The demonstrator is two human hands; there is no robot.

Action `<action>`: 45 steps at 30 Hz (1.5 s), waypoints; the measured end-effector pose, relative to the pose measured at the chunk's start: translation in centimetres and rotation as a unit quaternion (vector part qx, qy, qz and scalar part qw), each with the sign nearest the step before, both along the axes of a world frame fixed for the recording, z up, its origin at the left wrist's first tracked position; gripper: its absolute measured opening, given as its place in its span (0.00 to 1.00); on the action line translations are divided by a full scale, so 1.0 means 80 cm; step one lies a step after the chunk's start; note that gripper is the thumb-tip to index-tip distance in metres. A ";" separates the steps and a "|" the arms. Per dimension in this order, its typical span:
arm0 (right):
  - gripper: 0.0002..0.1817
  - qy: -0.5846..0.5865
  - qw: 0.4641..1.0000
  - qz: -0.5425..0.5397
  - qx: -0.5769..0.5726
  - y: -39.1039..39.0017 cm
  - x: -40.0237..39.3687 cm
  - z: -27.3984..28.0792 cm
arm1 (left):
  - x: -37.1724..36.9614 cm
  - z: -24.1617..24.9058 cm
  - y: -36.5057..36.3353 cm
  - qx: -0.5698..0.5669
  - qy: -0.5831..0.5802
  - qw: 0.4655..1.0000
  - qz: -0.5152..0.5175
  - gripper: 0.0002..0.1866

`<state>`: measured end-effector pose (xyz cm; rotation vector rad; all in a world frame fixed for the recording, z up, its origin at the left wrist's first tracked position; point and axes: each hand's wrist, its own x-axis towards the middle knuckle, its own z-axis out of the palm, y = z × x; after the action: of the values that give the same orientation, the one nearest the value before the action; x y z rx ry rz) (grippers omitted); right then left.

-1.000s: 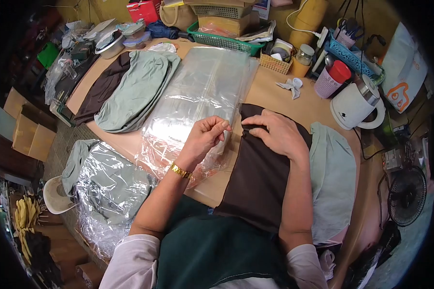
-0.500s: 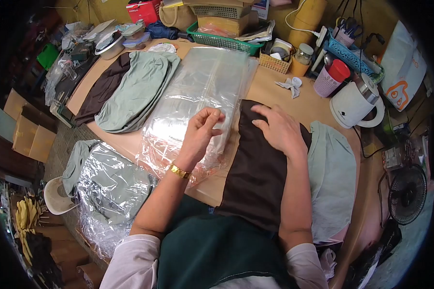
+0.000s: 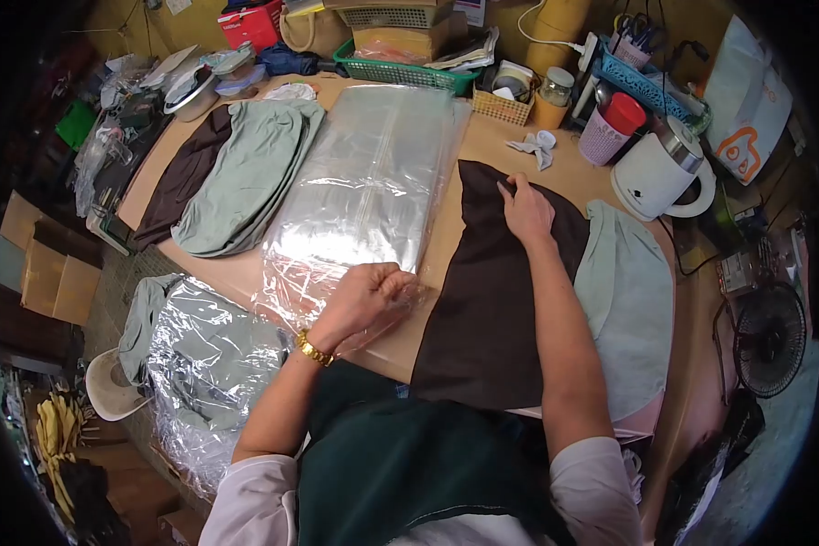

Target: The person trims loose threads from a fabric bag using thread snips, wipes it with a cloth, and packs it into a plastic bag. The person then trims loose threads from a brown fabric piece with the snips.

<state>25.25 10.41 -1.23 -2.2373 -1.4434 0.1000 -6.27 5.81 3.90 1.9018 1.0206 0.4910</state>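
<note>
My left hand (image 3: 369, 298) is closed at the lower right edge of the stack of clear plastic bags (image 3: 364, 173), its fingers pinching the thin film. Over the dark brown cloth (image 3: 482, 309), my right hand (image 3: 526, 211) has its thumb and forefinger pressed together on the fabric near its top. The brown cloth lies flat in front of me, its lower end at the table's near edge. Just right of it lies a pale green cloth (image 3: 632, 309). Left of the bags, a folded pale green cloth (image 3: 246, 173) overlaps another dark brown cloth (image 3: 177, 187).
A plastic-wrapped green bundle (image 3: 214, 355) sits at the lower left beside the table. A white kettle (image 3: 655, 177), a pink cup (image 3: 602, 136) and a crumpled white scrap (image 3: 535, 147) are at the right back. Behind the bags stands a green basket (image 3: 400, 75); a black fan (image 3: 766, 341) is far right.
My left hand has moved down to the bags' near edge and closed on the film. My right hand has closed on the brown cloth, which now lies spread wider. The view has shifted slightly.
</note>
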 end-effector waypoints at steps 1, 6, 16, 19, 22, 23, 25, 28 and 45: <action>0.17 0.019 0.999 0.001 -0.033 0.000 0.001 0.004 | -0.005 0.001 0.002 0.000 0.001 1.000 0.000 0.19; 0.21 0.087 0.995 0.044 -0.017 -0.045 -0.045 0.055 | -0.007 -0.022 0.013 -0.021 -0.129 0.989 0.064 0.21; 0.13 0.242 0.936 0.044 0.253 -0.087 -0.102 -0.012 | 0.087 -0.063 0.020 0.067 -0.057 0.994 0.060 0.21; 0.12 0.223 0.948 0.075 0.215 -0.096 -0.093 -0.007 | 0.074 -0.026 0.022 0.108 0.065 0.991 -0.049 0.19; 0.11 0.206 0.946 0.111 0.223 -0.103 -0.090 0.006 | 0.043 -0.029 0.033 0.102 0.017 0.992 -0.075 0.17; 0.11 0.213 0.950 0.124 0.190 -0.108 -0.092 0.019 | 0.036 -0.029 0.036 0.047 0.019 0.997 -0.065 0.16; 0.12 0.222 0.952 0.139 0.156 -0.117 -0.100 0.042 | 0.027 -0.025 0.034 0.012 0.029 0.999 -0.033 0.14; 0.13 0.145 0.965 0.175 0.131 -0.126 -0.111 0.051 | 0.015 -0.014 0.035 0.050 0.075 0.996 -0.020 0.14; 0.14 0.053 0.957 0.204 0.197 -0.137 -0.133 0.067 | 0.045 -0.023 0.030 0.034 -0.051 0.997 0.054 0.14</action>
<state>14.64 -0.52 4.13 -1.5765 -1.6767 0.0577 -2.68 8.22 2.09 1.8666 1.0561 0.6857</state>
